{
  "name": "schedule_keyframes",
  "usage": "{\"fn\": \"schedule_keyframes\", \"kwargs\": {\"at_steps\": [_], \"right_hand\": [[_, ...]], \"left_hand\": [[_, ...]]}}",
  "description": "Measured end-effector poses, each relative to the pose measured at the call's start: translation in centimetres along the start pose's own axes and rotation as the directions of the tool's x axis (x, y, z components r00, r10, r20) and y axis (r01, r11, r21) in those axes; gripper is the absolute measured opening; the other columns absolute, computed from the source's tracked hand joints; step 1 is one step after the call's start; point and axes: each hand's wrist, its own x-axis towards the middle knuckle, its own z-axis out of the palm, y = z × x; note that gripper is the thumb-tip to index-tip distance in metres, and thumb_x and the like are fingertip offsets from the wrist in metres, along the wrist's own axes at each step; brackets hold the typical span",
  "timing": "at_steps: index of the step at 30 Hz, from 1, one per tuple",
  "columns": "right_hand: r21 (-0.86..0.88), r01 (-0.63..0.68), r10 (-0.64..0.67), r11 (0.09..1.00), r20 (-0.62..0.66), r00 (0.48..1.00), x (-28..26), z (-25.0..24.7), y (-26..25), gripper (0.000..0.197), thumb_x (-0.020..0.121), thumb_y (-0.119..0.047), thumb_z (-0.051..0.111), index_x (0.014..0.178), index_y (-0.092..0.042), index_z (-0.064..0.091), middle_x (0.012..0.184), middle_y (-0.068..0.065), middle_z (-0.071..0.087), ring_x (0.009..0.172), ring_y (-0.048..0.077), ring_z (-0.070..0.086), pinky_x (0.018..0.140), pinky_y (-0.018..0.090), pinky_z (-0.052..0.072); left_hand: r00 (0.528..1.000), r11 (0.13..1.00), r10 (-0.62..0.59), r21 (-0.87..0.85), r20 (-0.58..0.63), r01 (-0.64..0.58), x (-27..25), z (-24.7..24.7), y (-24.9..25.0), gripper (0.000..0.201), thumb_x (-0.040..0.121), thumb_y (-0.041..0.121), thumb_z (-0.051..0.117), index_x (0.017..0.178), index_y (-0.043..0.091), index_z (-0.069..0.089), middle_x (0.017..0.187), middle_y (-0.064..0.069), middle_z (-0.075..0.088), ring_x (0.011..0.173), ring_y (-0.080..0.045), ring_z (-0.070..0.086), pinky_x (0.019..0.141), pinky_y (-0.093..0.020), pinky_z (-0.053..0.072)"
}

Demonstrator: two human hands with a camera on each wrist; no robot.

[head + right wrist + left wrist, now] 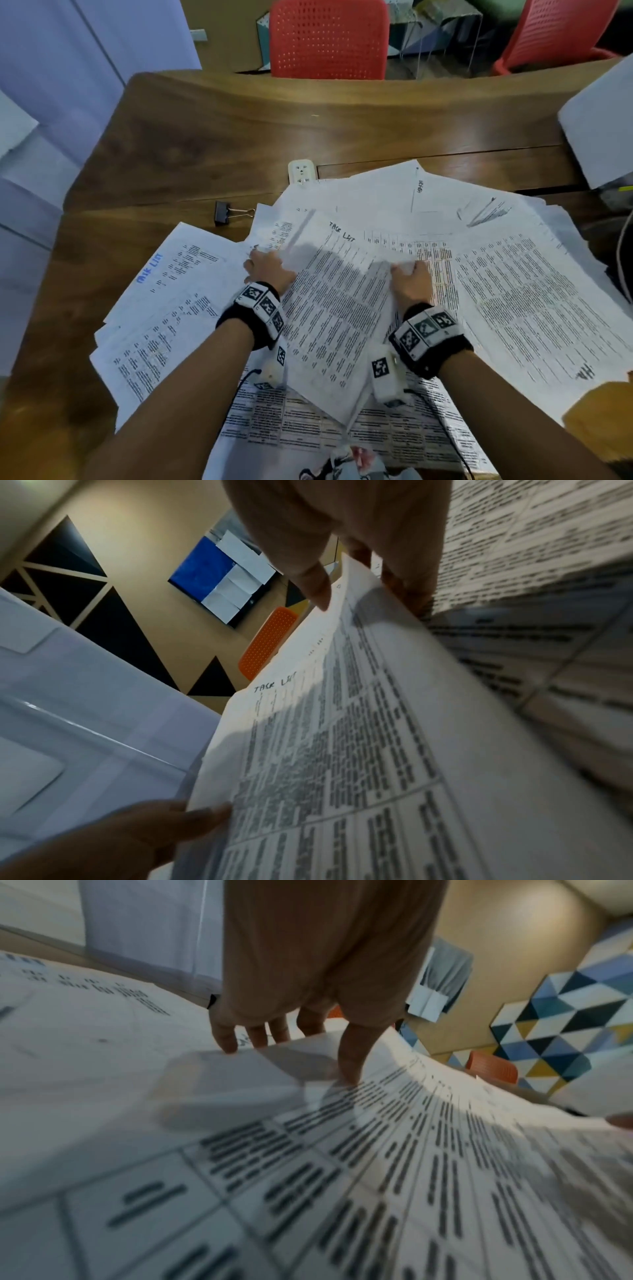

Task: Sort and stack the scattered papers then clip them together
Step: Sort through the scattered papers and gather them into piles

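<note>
Several printed sheets lie scattered over the wooden table (212, 137). A sheet headed "Task List" (335, 294) is raised off the pile between both hands. My left hand (269, 270) pinches its left edge, thumb on top (349, 1053) and fingers behind. My right hand (411, 274) pinches its right edge between thumb (315, 585) and fingers. The same sheet (342, 737) fills the right wrist view. A black binder clip (227, 213) lies on the bare wood, beyond and left of my left hand.
More sheets (164, 308) spread left, others (534, 308) right and under my forearms. A white socket (301, 171) is set in the table beyond the pile. A white box (603, 116) sits far right. Red chairs (329, 37) stand behind the table.
</note>
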Motion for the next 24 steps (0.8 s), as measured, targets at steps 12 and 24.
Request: {"fn": "schedule_keyframes", "kwargs": {"at_steps": [12, 24], "right_hand": [[-0.001, -0.105, 0.098, 0.994, 0.375, 0.922, -1.3, 0.1, -0.8, 0.042, 0.083, -0.005, 0.059, 0.117, -0.002, 0.035, 0.106, 0.013, 0.049, 0.097, 0.026, 0.054, 0.071, 0.032, 0.050], [-0.531, -0.105, 0.139, 0.841, 0.024, 0.990, 1.0, -5.5, -0.6, 0.081, 0.090, -0.055, 0.042, 0.141, 0.004, 0.022, 0.148, 0.023, 0.018, 0.137, 0.040, 0.018, 0.111, 0.052, 0.023]], "left_hand": [[0.992, 0.926, 0.089, -0.375, 0.085, -0.051, -1.6, -0.8, 1.7, 0.042, 0.083, 0.011, 0.066, 0.119, -0.004, 0.052, 0.105, -0.015, 0.062, 0.103, -0.028, 0.058, 0.080, -0.030, 0.050], [0.995, 0.861, -0.036, -0.502, 0.093, 0.078, -1.9, 1.7, 6.6, 0.039, 0.093, 0.016, 0.050, 0.127, -0.004, 0.048, 0.131, -0.017, 0.052, 0.114, -0.028, 0.052, 0.101, -0.035, 0.043]]}}
